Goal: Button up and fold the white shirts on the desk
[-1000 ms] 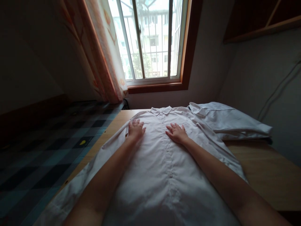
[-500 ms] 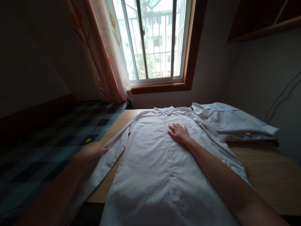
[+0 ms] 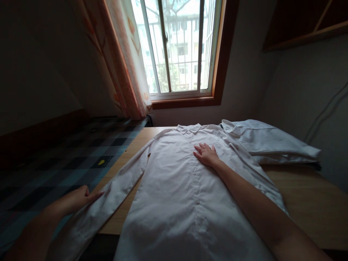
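Observation:
A white button-up shirt (image 3: 168, 188) lies front up, its collar toward the window and its buttons fastened down the middle. My right hand (image 3: 206, 154) rests flat on the chest with its fingers spread. Out to the left, the shirt's sleeve (image 3: 116, 186) slants down past the table edge. My left hand (image 3: 77, 198) is at the outer edge of this sleeve, one finger stretched along the cloth. Its other fingers are mostly hidden. The right sleeve runs beside my right forearm, which partly covers the shirt.
Folded white clothing (image 3: 269, 137) lies at the back right of the wooden table (image 3: 307, 203). To the left is a bed with a dark checked cover (image 3: 81, 165). A window (image 3: 179, 47) and an orange-patterned curtain (image 3: 116, 54) are behind. A wooden shelf (image 3: 307, 40) hangs at upper right.
My left hand has slid down and left along the sleeve toward the cuff end. My right hand has stayed on the chest of the shirt.

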Demonstrator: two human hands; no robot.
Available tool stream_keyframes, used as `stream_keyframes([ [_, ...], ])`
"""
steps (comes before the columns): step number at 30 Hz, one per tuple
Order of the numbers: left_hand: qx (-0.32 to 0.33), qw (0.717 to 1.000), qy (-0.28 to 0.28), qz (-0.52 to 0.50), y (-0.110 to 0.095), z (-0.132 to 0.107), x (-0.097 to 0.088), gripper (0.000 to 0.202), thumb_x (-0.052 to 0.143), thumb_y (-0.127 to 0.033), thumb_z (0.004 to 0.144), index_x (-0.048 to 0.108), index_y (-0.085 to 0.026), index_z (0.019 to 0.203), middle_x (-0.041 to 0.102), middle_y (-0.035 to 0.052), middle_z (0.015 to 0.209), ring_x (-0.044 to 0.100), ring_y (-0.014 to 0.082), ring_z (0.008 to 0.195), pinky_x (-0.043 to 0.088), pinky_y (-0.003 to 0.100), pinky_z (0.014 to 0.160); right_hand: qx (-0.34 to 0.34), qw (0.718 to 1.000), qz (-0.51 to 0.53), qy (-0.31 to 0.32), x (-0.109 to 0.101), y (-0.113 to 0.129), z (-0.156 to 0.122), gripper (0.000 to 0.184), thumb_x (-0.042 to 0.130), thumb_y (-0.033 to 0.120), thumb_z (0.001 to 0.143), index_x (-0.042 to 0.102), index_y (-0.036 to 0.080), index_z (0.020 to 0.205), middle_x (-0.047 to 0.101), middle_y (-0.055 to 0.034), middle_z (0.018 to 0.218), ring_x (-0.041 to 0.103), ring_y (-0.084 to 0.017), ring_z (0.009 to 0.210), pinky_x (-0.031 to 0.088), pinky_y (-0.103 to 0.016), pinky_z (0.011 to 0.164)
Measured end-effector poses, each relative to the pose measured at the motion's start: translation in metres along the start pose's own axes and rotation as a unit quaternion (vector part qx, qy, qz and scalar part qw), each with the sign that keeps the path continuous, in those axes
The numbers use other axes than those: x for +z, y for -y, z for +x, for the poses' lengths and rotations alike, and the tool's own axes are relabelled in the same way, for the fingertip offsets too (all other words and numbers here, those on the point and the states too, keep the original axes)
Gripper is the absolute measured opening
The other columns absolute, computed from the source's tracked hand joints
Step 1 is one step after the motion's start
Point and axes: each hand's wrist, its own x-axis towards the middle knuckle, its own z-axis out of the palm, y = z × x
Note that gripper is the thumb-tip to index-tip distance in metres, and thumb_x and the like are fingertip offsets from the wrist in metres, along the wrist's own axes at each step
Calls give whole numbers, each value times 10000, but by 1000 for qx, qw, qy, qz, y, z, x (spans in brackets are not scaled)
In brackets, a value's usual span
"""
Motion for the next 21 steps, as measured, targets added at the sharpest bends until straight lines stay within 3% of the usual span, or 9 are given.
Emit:
stream_keyframes([
  [3,-48,999,23,-10,7,1,3,678,358,-931,543,433,-259,590,582,-68,525,615,240,726,384,279,611,-2,1000,-4,-4,0,-1,0,587,324,571,1007,420,296,1516,292,-66,1631,192,-289,1507,106,-598,1183],
  [5,-22,1000,12,-1,15,6,6,644,331,-890,628,443,-257,594,606,-48,576,618,236,728,391,282,623,-4,1000,-5,-4,0,-1,0,586,323,570,1007,422,295,1514,293,-66,1630,194,-289,1507,109,-602,1182],
  [9,44,995,-89,30,29,16,18,487,283,-668,835,551,-283,703,658,-12,714,620,232,816,428,291,742,-3,1000,-5,0,-1,0,-1,578,329,562,1009,420,296,1515,291,-66,1631,190,-288,1509,110,-609,1180],
  [13,64,985,-151,52,29,12,22,365,256,-474,896,573,-313,811,684,-7,793,619,221,923,427,290,875,-4,1000,-5,-12,2,0,-1,572,350,554,1009,439,282,1504,321,-76,1618,219,-293,1499,130,-606,1178],
  [17,70,984,-158,31,12,-3,0,354,270,-482,895,559,-301,801,695,-27,776,615,227,881,427,304,804,-15,997,6,-75,1,-3,-1,454,413,463,1012,583,253,1377,449,-92,1541,363,-264,1429,223,-544,1169],
  [21,123,980,-123,-93,-20,-23,-48,432,323,-621,833,574,-273,782,642,-91,682,577,172,749,389,238,670,-31,994,52,-94,-13,-7,2,367,453,376,998,677,233,1251,608,-76,1388,532,-226,1285,367,-390,1102],
])
